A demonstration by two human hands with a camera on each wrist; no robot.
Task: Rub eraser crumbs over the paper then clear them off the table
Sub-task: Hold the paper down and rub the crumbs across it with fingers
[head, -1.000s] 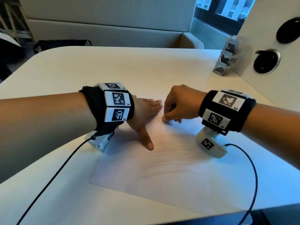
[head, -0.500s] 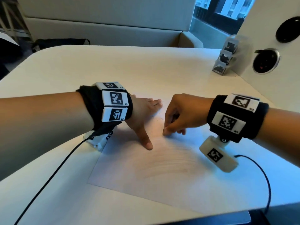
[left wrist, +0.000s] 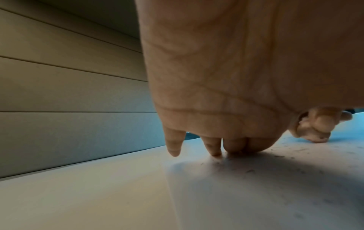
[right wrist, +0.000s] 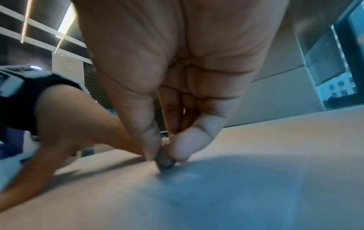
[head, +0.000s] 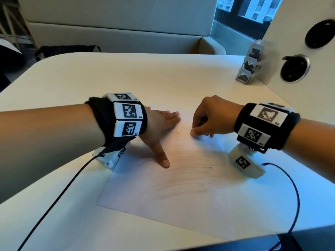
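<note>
The left hand [head: 159, 124] lay flat, pinning the paper [head: 181, 192] on the worktop [head: 145, 75]. The right hand [head: 210, 118] pinched a small dark eraser [right wrist: 165, 161] against the sheet's far part. Crumbs [head: 178, 132] lay scattered between the hands; rubbing looked underway, clearing not begun.
</note>
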